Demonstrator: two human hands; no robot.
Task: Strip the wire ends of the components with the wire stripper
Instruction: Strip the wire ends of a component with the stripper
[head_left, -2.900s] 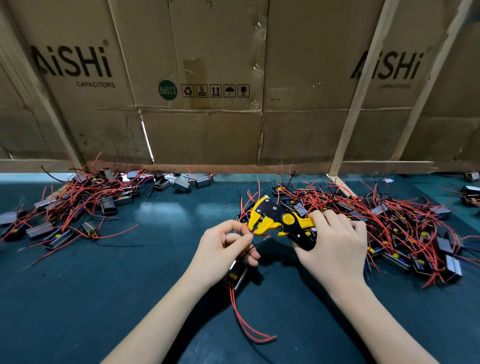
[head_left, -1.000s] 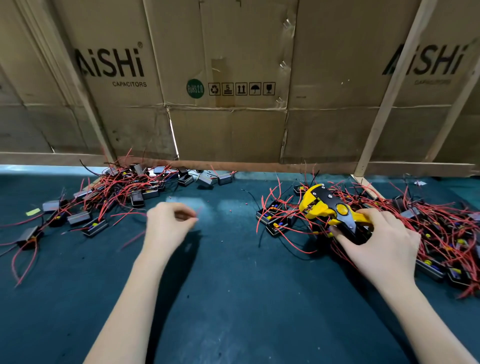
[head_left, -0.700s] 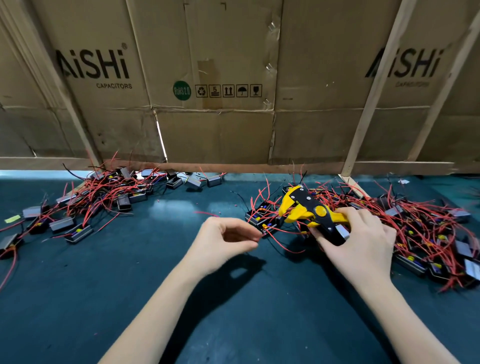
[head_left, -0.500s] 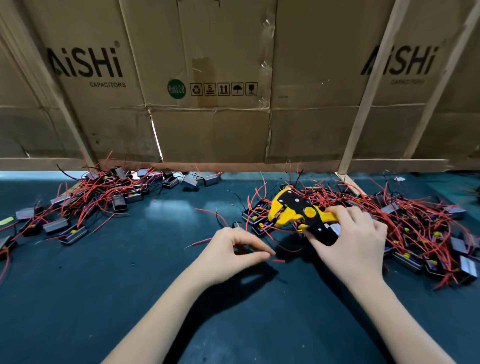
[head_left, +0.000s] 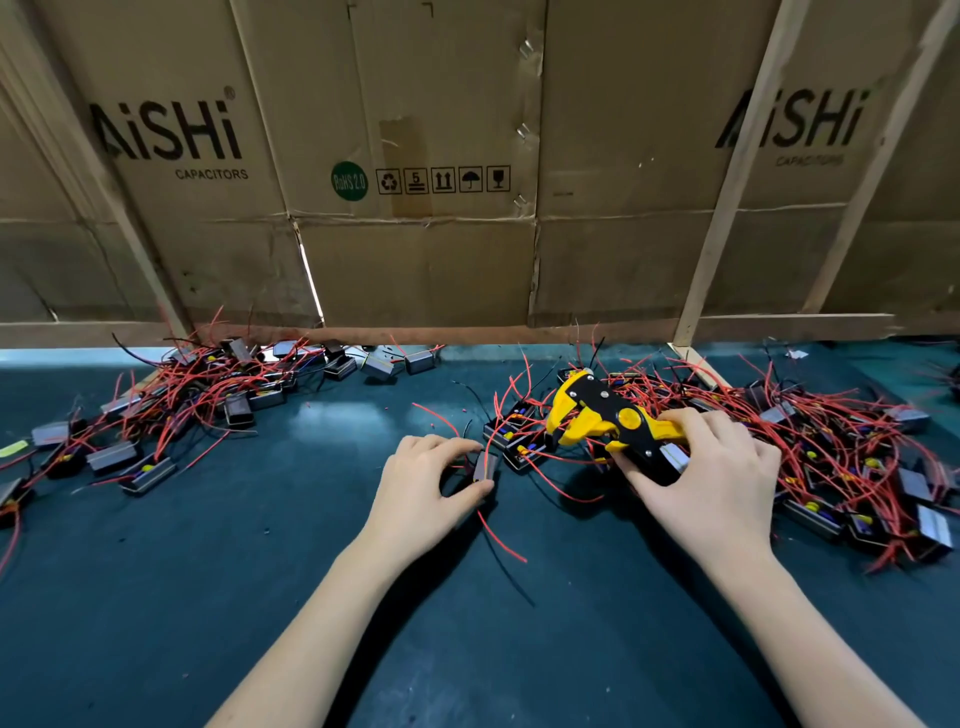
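We see one heap of components (head_left: 171, 410) at the left of the frame and another heap (head_left: 841, 462) at the right, both on the tabletop (head_left: 208, 571). Behind them, across the top, stand cardboard boxes (head_left: 415, 156). The wire stripper (head_left: 608, 421) lies at centre right, over the right heap's edge.

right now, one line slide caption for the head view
Left hand picks a component; right hand holds wire stripper.

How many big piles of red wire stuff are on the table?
2. One pile lies at the far left by the cardboard wall. The other pile is on the right, behind the wire stripper. More may lie past the picture's edges.
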